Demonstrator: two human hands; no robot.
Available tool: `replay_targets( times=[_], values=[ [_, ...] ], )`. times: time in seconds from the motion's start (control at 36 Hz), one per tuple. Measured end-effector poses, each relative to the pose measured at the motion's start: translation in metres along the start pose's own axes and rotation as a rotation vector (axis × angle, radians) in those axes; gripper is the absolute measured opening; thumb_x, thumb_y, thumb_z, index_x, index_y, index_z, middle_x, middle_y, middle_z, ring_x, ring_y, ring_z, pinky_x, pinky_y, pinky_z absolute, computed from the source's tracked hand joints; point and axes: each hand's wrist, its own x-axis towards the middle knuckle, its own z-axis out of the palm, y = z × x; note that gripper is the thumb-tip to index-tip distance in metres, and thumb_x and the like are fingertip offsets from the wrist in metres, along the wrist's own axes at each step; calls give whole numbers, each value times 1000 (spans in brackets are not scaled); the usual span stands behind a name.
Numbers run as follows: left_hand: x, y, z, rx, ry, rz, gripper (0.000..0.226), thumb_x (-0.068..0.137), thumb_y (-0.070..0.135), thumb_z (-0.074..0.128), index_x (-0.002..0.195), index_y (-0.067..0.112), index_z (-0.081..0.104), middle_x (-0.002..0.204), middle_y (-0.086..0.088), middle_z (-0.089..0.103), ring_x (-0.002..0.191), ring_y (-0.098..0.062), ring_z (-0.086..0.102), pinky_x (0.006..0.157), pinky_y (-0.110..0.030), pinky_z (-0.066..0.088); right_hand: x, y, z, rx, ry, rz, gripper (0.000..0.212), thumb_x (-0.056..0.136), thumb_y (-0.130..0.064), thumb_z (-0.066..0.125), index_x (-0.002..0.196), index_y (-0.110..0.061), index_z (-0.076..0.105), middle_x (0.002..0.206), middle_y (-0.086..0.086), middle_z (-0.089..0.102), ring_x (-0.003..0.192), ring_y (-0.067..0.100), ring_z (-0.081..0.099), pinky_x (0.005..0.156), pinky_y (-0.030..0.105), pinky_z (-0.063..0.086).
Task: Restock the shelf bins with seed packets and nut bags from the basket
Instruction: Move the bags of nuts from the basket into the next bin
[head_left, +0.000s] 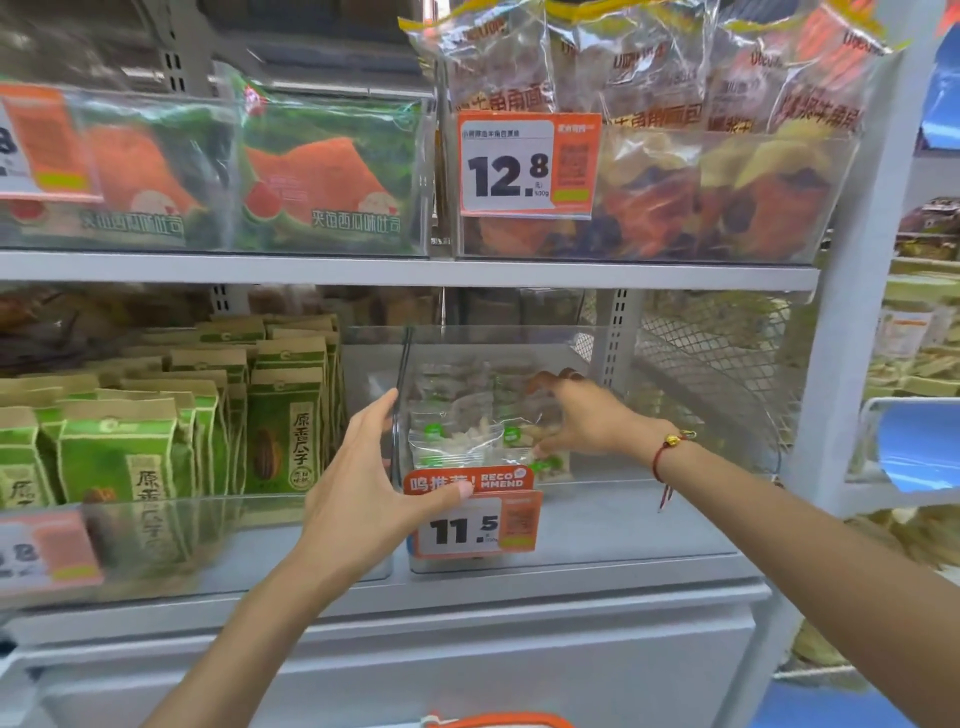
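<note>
A clear plastic shelf bin on the lower shelf holds a few clear nut bags at its left. My left hand grips the bin's left front corner, thumb on the orange price tag. My right hand reaches inside the bin and pinches the nut bags from the right. The bin to the left is packed with green and brown seed packets. Only the orange rim of the basket shows at the bottom edge.
The upper shelf carries bins of green bread packs and croissant bags with a 12.8 price tag. A white upright and a wire mesh panel bound the bin on the right. Another shelf unit stands further right.
</note>
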Motion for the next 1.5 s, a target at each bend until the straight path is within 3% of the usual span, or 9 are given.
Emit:
replay_targets(
  times=[0.31, 0.44, 0.64, 0.78, 0.86, 0.97, 1.17, 1.42, 1.5],
  values=[
    [0, 4, -2, -7, -8, -17, 112, 54, 61, 76, 146, 36, 17, 150, 13, 31, 123, -15, 47, 100, -50, 44, -3, 0, -9, -122, -79, -7, 71, 77, -51, 70, 138, -28, 42, 142, -3, 47, 128, 22, 45, 102, 44, 43],
    [2, 1, -2, 2, -9, -27, 108, 61, 53, 81, 146, 36, 17, 149, 12, 32, 122, -16, 48, 100, -50, 44, -17, 5, -13, -158, 8, -23, 64, 81, -63, 57, 137, -34, 44, 141, -1, 47, 119, 24, 52, 93, 46, 48],
    [-7, 3, -4, -77, 12, 52, 100, 68, 39, 81, 146, 29, 20, 149, 10, 27, 126, -5, 35, 106, -41, 40, -56, -3, -26, -127, 253, -47, 41, 87, -33, 62, 127, -27, 53, 123, -1, 53, 110, 18, 53, 78, 32, 45],
    [-39, 2, -4, 152, 144, 277, 69, 80, 25, 73, 139, 23, 36, 142, 7, 39, 128, -10, 40, 103, -33, 39, -106, -42, -28, 12, 374, -182, 28, 90, -30, 60, 118, -26, 59, 116, -9, 56, 102, 9, 56, 76, 31, 48],
    [-69, 4, -8, 294, 185, 350, 51, 80, 22, 71, 126, 23, 49, 131, 9, 48, 116, -11, 48, 86, -25, 43, -138, -69, -19, -83, 239, -287, 28, 91, -32, 57, 119, -30, 57, 120, -11, 55, 107, 10, 53, 76, 36, 49],
    [-110, -3, -13, 326, 129, 280, 29, 82, 29, 67, 106, 33, 52, 99, 21, 54, 92, -7, 58, 61, -28, 38, -170, -98, -1, -192, -122, -351, 34, 93, -40, 51, 127, -36, 49, 129, -11, 50, 116, 11, 48, 83, 33, 44],
    [-162, -48, -17, 518, -246, 72, 24, 87, 47, 55, 109, 38, 51, 108, 24, 57, 103, -6, 59, 80, -30, 47, -193, -135, 60, -267, -685, -361, 38, 94, -40, 49, 132, -31, 48, 125, -4, 58, 114, 20, 53, 85, 31, 41],
    [-207, -134, 14, 662, -786, -157, 35, 92, 41, 52, 126, 31, 50, 131, 9, 55, 118, -17, 53, 84, -29, 40, -215, -143, 164, -252, -955, -255, 41, 98, -33, 45, 137, -22, 45, 133, 5, 53, 117, 26, 51, 86, 32, 41],
    [-225, -155, 22, 550, -1051, -250, 41, 93, 46, 52, 131, 30, 49, 135, 5, 51, 119, -19, 51, 89, -31, 42, -233, -133, 186, -224, -1041, -197, 41, 99, -32, 44, 138, -18, 43, 134, 7, 50, 117, 27, 51, 86, 33, 43]
  ],
)
